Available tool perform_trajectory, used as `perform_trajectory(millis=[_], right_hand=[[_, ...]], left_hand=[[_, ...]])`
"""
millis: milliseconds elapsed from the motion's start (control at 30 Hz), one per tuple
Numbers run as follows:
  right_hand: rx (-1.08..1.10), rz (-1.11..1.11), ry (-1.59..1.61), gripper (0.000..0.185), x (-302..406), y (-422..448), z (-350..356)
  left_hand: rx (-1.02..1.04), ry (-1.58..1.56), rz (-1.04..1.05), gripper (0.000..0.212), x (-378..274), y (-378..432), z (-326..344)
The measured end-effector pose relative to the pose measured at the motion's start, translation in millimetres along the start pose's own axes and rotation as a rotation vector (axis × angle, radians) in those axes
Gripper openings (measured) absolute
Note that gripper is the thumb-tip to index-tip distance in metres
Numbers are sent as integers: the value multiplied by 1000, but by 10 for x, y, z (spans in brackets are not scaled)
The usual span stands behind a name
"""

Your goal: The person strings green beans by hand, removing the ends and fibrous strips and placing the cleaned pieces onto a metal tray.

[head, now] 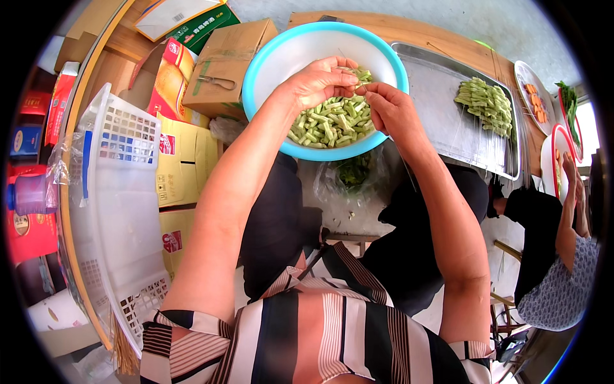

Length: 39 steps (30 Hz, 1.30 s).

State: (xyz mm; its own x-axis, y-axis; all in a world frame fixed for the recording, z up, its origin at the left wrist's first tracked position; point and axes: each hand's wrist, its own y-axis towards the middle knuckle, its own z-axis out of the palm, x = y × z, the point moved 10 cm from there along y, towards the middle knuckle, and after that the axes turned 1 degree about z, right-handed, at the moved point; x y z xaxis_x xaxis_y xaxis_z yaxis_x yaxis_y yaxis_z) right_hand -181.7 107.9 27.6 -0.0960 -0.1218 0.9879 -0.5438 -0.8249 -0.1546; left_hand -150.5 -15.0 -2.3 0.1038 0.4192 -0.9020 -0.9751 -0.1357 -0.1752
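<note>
Over a white basin with a turquoise rim point(250, 103), my left hand point(324, 81) and my right hand point(391, 105) meet at their fingertips. Between them runs a thin metal skewer point(407, 170), pinched by my right thumb and forefinger. My left fingers close around its upper stretch; whether they also hold a bean piece is hidden. Cut green bean pieces point(331, 122) heap in the basin below. To the right, a metal tray point(427, 101) carries a stack of skewered beans point(484, 105), their skewers pointing towards me.
Left of me stand a white plastic crate point(127, 201) and cardboard boxes point(225, 62); a peeler point(217, 82) lies on one. A clear bag of greens point(352, 173) sits below the basin. At right, a plate of orange pieces point(535, 103) lies near another person's hands point(571, 177).
</note>
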Motion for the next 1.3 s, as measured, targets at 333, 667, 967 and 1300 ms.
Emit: perform_trajectory(millis=[333,667,967,1300], right_hand=[[-148,-77,61,22,122,45,-408],[-130,-93,47,24,183,13,-419],[-81,-69,6,24,140,-50,-380],[15,-4,-95,19,54,-92,-104]], left_hand=[[-304,1031,24,12,135,250,-413],[-175,1475,257,17,396,303,-234],[-308,304,-10,20,196,240,-550],[-203,-171,105,17,-38,139,-535]])
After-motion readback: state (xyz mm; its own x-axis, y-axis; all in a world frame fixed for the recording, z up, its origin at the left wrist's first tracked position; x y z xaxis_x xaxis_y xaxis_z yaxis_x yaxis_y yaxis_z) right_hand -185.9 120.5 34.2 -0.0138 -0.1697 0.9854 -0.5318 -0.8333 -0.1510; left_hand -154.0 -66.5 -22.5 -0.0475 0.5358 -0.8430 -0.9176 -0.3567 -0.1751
